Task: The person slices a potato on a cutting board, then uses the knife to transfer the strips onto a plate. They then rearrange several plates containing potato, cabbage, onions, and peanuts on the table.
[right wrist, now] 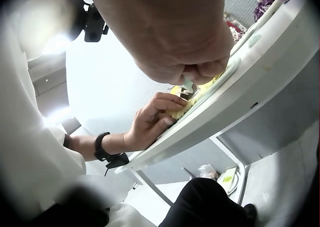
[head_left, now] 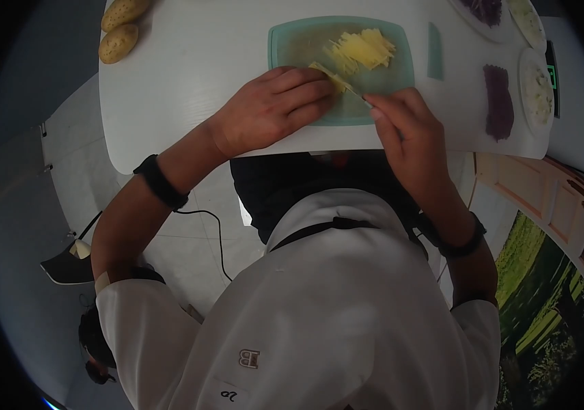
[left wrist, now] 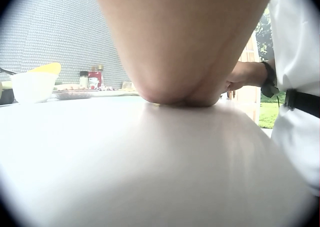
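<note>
- Lying on the green cutting board (head_left: 299,42), yellow slices (head_left: 339,87) meet your knife (head_left: 358,95).
- Your left hand (head_left: 273,109) grasps them, fingers bent.
- Your right hand (head_left: 413,133) grips the knife.
- Cut strips (head_left: 367,49) lie beyond, near both hands.

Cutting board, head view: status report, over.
Left hand on yellow food at the board. Right hand gripping knife. Cut pile beyond the blade. Nothing visibly blocking the knife.
</note>
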Action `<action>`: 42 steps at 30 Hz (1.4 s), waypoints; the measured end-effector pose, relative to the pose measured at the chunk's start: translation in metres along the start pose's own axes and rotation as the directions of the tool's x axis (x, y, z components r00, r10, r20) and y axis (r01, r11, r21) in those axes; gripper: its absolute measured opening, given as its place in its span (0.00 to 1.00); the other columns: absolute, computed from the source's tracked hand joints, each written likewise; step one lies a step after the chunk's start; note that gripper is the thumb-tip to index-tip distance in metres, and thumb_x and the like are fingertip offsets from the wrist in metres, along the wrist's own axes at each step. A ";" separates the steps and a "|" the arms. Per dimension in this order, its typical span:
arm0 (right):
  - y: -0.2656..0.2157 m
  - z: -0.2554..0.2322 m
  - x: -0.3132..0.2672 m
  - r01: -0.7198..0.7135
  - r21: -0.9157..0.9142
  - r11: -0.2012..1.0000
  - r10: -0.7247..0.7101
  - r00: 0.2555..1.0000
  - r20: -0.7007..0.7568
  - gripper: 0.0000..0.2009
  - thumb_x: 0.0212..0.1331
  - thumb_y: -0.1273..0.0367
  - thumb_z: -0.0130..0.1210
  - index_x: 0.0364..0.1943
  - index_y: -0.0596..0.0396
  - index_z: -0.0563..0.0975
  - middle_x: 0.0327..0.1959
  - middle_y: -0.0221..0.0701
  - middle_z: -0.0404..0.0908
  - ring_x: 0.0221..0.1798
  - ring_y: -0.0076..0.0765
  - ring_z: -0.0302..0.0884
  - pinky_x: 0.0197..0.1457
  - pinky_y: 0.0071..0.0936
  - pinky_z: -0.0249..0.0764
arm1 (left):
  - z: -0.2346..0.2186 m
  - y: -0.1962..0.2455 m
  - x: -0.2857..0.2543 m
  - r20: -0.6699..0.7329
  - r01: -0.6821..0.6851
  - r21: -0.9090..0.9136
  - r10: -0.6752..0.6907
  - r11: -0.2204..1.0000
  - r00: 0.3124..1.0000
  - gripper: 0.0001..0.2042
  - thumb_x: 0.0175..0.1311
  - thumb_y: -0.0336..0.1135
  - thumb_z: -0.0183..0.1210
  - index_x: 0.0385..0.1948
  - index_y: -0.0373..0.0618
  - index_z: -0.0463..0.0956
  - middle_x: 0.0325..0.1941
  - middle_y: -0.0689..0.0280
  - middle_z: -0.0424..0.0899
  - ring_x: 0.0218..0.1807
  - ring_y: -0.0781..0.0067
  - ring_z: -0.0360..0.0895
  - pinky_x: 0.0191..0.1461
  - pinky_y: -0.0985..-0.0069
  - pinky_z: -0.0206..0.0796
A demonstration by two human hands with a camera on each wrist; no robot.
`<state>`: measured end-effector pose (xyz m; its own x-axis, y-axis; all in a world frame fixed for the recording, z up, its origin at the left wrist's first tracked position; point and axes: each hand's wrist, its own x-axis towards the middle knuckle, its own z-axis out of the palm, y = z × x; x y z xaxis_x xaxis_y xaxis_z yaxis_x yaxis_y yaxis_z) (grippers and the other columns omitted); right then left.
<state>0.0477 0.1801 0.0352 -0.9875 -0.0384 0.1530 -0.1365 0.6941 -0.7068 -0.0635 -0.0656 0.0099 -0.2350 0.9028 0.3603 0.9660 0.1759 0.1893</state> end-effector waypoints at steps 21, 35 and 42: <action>0.010 0.023 0.007 0.059 -0.073 0.996 -0.068 0.990 -0.125 0.10 0.65 0.71 0.65 0.49 0.54 0.85 0.38 0.34 0.79 0.31 0.43 0.84 0.34 0.39 0.82 | -0.001 -0.002 0.002 -0.011 -0.022 -0.024 0.022 0.999 1.000 0.18 0.56 0.30 0.68 0.50 0.41 0.83 0.58 0.62 0.83 0.62 0.59 0.80 0.59 0.64 0.78; 0.005 0.007 0.011 0.008 0.035 0.999 -0.001 0.983 -0.183 0.09 0.67 0.71 0.64 0.48 0.56 0.85 0.38 0.36 0.80 0.32 0.43 0.84 0.36 0.37 0.81 | -0.020 0.002 0.010 -0.027 -0.090 0.023 0.090 0.996 0.996 0.19 0.60 0.37 0.68 0.54 0.45 0.81 0.60 0.64 0.81 0.65 0.61 0.78 0.70 0.63 0.74; 0.006 0.009 0.012 0.085 -0.159 0.984 -0.125 0.956 -0.265 0.13 0.61 0.74 0.69 0.49 0.54 0.85 0.42 0.34 0.78 0.32 0.41 0.84 0.33 0.36 0.80 | -0.041 0.007 0.021 0.099 -0.177 0.107 0.166 0.978 0.981 0.27 0.66 0.45 0.65 0.65 0.47 0.77 0.70 0.65 0.78 0.71 0.64 0.75 0.71 0.64 0.72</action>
<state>0.0346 0.1770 0.0266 -0.9062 0.0664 0.4176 -0.2057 0.7937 -0.5725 -0.0657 -0.0618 0.0557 -0.0591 0.9538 0.2947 0.9982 0.0546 0.0236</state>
